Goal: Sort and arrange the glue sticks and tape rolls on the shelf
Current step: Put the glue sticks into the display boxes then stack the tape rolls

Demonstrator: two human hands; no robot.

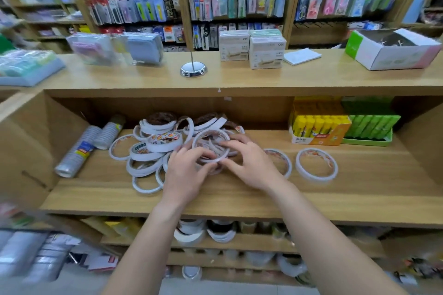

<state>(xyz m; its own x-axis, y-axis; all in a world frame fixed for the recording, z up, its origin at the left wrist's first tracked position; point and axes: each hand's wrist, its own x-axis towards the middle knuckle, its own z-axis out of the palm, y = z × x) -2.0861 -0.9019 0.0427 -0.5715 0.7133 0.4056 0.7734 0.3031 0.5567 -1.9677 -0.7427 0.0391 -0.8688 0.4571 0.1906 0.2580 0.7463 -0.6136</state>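
A loose pile of white tape rolls [153, 148] lies on the middle of the wooden shelf [239, 199]. Both hands meet at the pile's right edge, around one thin white tape roll [211, 137]. My left hand [185, 172] pinches its near rim. My right hand [249, 163] grips its right side. Two single tape rolls [316, 164] lie flat to the right, one partly behind my right hand. At the shelf's back right stand a yellow box of glue sticks [318, 128] and a green box of glue sticks [370, 127].
Two wrapped sleeves of tape [79, 151] lean at the shelf's left wall. The counter top above holds white boxes [263, 49], a metal stand base [193, 69] and an open carton [393, 49]. Lower shelves hold more tape rolls [203, 231].
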